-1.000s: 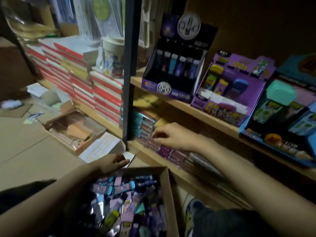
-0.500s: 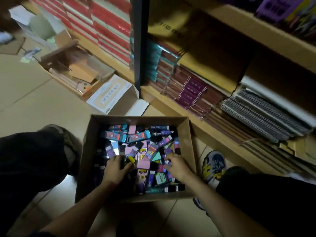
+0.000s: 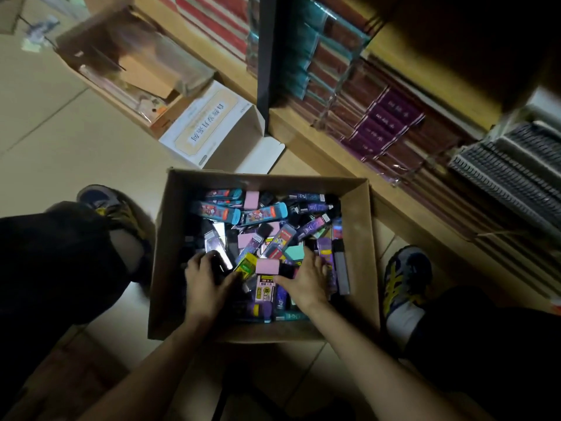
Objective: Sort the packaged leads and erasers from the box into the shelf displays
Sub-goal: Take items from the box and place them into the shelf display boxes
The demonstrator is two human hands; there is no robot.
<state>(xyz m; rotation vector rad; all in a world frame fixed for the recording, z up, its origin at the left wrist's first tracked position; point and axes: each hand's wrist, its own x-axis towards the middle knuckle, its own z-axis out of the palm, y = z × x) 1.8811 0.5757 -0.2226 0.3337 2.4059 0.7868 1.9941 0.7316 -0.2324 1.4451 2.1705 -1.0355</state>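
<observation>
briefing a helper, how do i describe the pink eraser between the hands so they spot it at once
Find the open cardboard box on the floor. At its near end, between the left hand and right hand, lies a pink eraser. The other pink erasers lie farther back; this one sits beside a yellow pack.

Pink erasers are lying among purple, teal and yellow packets in the brown box; right of it a grey, yellow-striped shoe is showing.

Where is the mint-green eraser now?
In the head view, the mint-green eraser lies on the pile in the cardboard box, right of centre, beside the fingers of the right hand, just beyond a pink eraser.
</observation>
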